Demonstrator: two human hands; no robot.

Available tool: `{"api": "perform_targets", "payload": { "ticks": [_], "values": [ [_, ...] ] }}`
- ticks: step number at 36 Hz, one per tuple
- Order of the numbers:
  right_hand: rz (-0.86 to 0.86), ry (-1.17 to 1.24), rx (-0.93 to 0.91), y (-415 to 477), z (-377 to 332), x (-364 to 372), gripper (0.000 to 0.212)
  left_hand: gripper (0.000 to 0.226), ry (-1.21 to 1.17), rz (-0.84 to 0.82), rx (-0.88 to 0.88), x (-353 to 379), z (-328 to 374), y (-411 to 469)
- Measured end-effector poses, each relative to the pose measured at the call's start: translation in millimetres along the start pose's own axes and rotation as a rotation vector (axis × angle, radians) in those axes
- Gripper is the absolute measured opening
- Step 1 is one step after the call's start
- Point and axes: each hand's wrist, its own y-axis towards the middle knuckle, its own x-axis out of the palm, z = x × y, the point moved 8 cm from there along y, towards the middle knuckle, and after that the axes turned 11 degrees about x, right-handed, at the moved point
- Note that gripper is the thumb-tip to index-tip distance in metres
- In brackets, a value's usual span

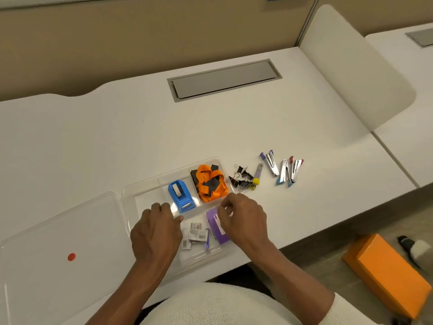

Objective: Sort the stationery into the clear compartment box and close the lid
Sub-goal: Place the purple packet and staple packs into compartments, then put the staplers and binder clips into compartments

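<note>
The clear compartment box (150, 181) lies open on the white desk, its lid (58, 231) with a red dot flat to the left. Inside are a blue tape dispenser (180, 195), orange and black lanyards (210, 181), a purple box (216, 228) and small silver staple packets (198, 234). My left hand (157, 233) rests on the box with curled fingers, nothing visible in it. My right hand (246, 219) pinches the purple box's far end. Right of the box, on the desk, lie black binder clips (241, 178), a small yellow stapler (257, 174) and several staple removers (287, 170).
A grey cable hatch (225, 78) is set into the desk at the back. A white divider panel (351, 73) stands at the right. An orange box (386, 273) lies on the floor beyond the desk's front right edge.
</note>
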Motion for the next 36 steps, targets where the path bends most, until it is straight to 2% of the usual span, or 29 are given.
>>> {"api": "perform_targets", "payload": {
  "ticks": [4,8,14,19,26,29,36],
  "values": [
    [0.136,0.161,0.239,32.7,48.5,-25.5,0.022,0.043,0.020,-0.012,0.065,-7.6,32.4,21.4],
    [0.185,0.217,0.395,65.2,86.3,-32.3,0.026,0.024,-0.052,0.046,0.201,-22.0,75.2,46.7],
    [0.203,0.195,0.432,104.5,104.7,-26.2,0.047,0.027,-0.087,0.145,0.473,-34.4,148.2,95.6],
    [0.198,0.087,0.424,118.7,103.9,-17.5,0.054,0.022,-0.134,0.105,0.690,-25.6,204.7,140.5],
    [0.148,-0.001,0.412,126.8,112.9,-13.2,0.024,0.017,0.054,0.057,0.905,-8.3,261.1,177.7],
    [0.117,0.013,0.422,119.8,125.2,-16.5,0.011,0.027,0.135,0.029,1.008,-0.7,283.6,186.3],
    [0.264,0.349,0.517,96.9,174.7,-51.1,0.019,0.057,0.331,-0.059,1.206,32.4,313.6,200.5]
  ]
}}
